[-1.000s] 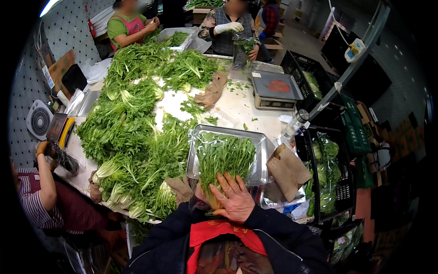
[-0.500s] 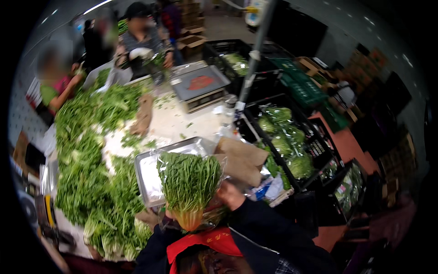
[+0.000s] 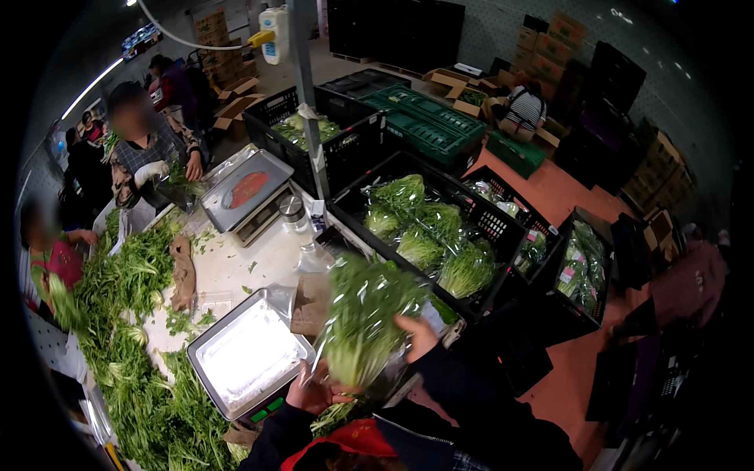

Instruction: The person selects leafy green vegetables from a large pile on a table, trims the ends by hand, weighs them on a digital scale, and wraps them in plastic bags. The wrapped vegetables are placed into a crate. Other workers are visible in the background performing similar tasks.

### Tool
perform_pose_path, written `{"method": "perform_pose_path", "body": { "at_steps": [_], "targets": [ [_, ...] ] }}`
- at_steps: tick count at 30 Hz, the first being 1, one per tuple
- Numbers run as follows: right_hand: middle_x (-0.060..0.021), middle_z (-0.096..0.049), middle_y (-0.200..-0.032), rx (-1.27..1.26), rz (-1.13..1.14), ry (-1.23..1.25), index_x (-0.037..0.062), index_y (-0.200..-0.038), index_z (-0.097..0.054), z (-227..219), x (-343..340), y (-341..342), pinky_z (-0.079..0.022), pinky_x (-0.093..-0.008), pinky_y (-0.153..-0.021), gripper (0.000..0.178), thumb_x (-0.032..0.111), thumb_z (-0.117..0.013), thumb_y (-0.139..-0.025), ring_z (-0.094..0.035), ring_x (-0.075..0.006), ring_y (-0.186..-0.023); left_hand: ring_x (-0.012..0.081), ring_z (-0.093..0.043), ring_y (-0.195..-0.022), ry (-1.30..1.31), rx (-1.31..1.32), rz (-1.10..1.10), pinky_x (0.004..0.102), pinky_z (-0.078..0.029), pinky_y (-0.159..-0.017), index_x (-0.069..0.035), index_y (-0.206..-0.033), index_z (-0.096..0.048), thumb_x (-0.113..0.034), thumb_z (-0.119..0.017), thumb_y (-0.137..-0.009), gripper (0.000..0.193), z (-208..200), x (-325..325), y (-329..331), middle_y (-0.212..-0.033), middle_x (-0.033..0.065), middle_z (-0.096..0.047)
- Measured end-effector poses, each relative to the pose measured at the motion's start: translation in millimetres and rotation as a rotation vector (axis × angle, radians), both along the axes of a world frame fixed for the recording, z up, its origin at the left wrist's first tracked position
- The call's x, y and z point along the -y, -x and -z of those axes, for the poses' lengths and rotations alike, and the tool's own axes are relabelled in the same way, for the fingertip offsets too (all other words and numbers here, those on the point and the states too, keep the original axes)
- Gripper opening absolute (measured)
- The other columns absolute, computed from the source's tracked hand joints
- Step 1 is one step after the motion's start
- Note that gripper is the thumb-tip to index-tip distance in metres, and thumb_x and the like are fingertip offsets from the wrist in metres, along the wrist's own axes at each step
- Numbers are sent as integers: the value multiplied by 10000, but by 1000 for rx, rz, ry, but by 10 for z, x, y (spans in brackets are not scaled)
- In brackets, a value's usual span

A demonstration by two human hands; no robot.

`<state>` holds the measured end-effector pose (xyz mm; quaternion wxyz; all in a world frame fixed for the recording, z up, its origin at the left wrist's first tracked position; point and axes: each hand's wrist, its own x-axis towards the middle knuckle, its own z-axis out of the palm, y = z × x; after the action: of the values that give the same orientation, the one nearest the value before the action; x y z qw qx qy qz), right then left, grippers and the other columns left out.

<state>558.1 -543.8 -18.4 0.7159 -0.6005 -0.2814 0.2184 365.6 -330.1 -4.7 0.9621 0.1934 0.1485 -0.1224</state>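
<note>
A clear plastic bag of leafy greens [image 3: 369,318] is held up in front of me, slightly blurred by motion. My left hand [image 3: 312,390] is closed round the lower stem end of the bag. My right hand [image 3: 419,337] grips its right side, thumb on the plastic. Just left of the bag lies a bare metal tray [image 3: 250,357] on a scale with a green-lit display [image 3: 268,410]. Brown paper or cloth [image 3: 311,302] shows behind the bag. Below my left hand more green stems [image 3: 334,416] can be seen, partly hidden.
Loose leafy greens [image 3: 157,400] heap along the table's left. To my right, a black crate [image 3: 503,271] holds bagged greens, with further crates beyond. A metal post [image 3: 306,102] rises past the table edge. Another scale [image 3: 247,188] stands near a co-worker [image 3: 149,145] at the far left.
My view has turned to the right, toward the crates. The bagged greens have moved right, off the tray's front, and are tilted. My right hand now shows on the bag's side.
</note>
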Motion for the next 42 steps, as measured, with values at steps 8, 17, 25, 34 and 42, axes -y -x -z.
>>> {"method": "perform_pose_path", "body": {
  "at_steps": [8,17,25,34,42],
  "targets": [
    [-86,-663,-985,253,373,210,-44,-1138,-597,-986,1029,-1957,-507,-324,-772,346,41,-678,-813,-614,-143,-842,418,-547,-1164,-61,-84,38,491,-454,-956,-105,-1401,-426,-581,-484,-922,678,413,38,208,-1298,284,-522],
    [-123,-597,-1258,652,-424,1810,175,-1279,-616,-630,734,-3280,-484,-536,-934,424,66,-600,-869,-557,-334,-1146,387,-548,-1173,-86,-148,-22,493,-445,-969,-114,-1390,-452,-537,-486,-941,617,573,70,337,-1301,246,-538],
    [-191,-370,-1460,679,461,1264,156,-1396,-450,1081,976,-2932,-336,-542,-1052,570,108,-639,-861,-415,-390,-1276,375,-544,-1173,-117,-200,-33,491,-431,-987,-122,-1379,-467,-539,-504,-932,612,685,13,356,-1297,241,-540],
    [-157,-292,-1516,473,733,1604,201,-1485,-277,454,1099,-2414,-349,-548,-1043,932,394,-784,-727,-315,-370,-1361,321,-549,-1170,-94,-226,-35,457,-428,-996,-84,-1425,-377,-515,-446,-968,632,646,19,417,-1340,211,-512],
    [-147,-44,-1588,238,435,1733,310,-1536,-32,1221,1133,-2683,-353,-611,-1029,1021,402,-742,-808,-144,-481,-1401,275,-544,-1177,-3,-104,-138,416,-424,-1009,-83,-1443,-365,-473,-424,-994,597,837,74,680,-1355,197,-508]
  ]
}}
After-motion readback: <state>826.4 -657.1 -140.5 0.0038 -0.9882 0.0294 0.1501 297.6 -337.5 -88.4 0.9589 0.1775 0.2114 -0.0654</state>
